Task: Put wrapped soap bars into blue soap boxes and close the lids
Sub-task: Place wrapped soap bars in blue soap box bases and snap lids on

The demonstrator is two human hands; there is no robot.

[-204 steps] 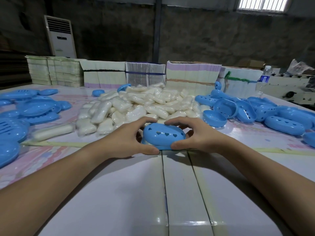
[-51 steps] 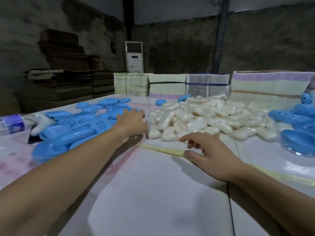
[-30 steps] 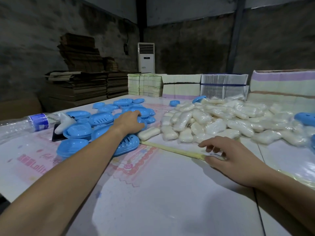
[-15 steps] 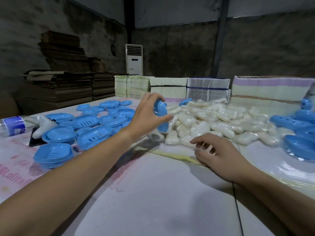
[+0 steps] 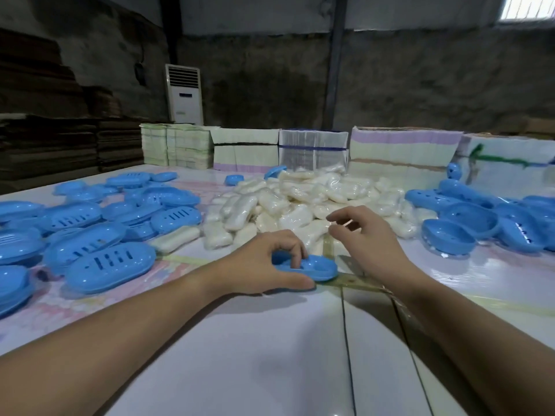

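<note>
While the left hand (image 5: 264, 265) pinches a blue soap-box piece (image 5: 309, 267) flat on the table (image 5: 270, 355), thumb along its near edge and fingers curled over the far rim, that grip is narrow and closed on the piece. Can't tell if it's a lid or a base. Right hand (image 5: 369, 235) hovers just right of it and slightly farther, fingers loosely bent, holding nothing, tips near the soap.

Just beyond both hands, center: the heap of wrapped soap bars (image 5: 300, 199), white in clear film. One bar (image 5: 177, 240) lies apart at the heap's near-left edge. Left side of table: many blue slotted box halves (image 5: 111, 262), some overlapping. Right side: more blue box halves (image 5: 450, 238), several open side up.

Far edge of table: stacks of flat printed sheets (image 5: 402, 148). Behind, at the wall, a white standing AC unit (image 5: 183, 94); far left, piles of brown cardboard (image 5: 45, 139).
</note>
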